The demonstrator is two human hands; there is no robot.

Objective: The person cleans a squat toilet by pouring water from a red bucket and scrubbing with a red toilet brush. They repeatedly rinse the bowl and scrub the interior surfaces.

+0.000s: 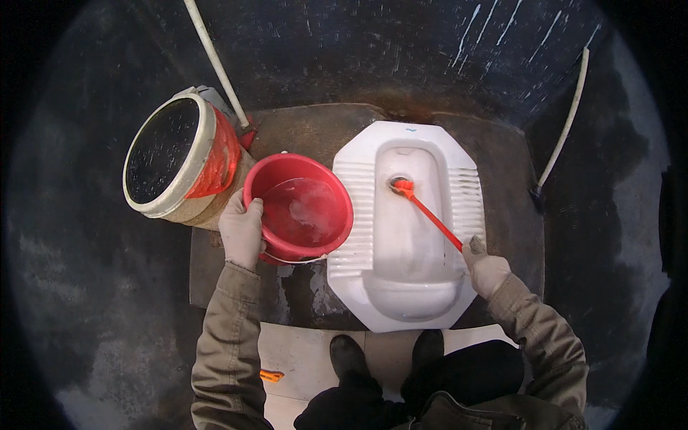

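Note:
Gloved, my left hand (240, 228) grips the left rim of a red plastic bucket (344, 215), thumb over the edge. Cloudy water (306, 207) lies inside it, and its thin handle hangs at the near side. To the bucket's right, a white ceramic squat toilet (411, 301) is set in the dark raised floor. My right hand (486, 269), also gloved, holds the end of an orange-red toilet brush (434, 220) over the toilet's right side. The brush's head (402, 186) is at the drain hole, which it partly hides.
A large pale bucket (215, 207) with dark liquid and a red patch stands at left. A white pole (217, 64) leans behind it; a pale pipe (567, 121) rises at right. Wet dark walls (344, 54) surround the platform. An orange tool (272, 375) lies on the tiles near my boots (348, 356).

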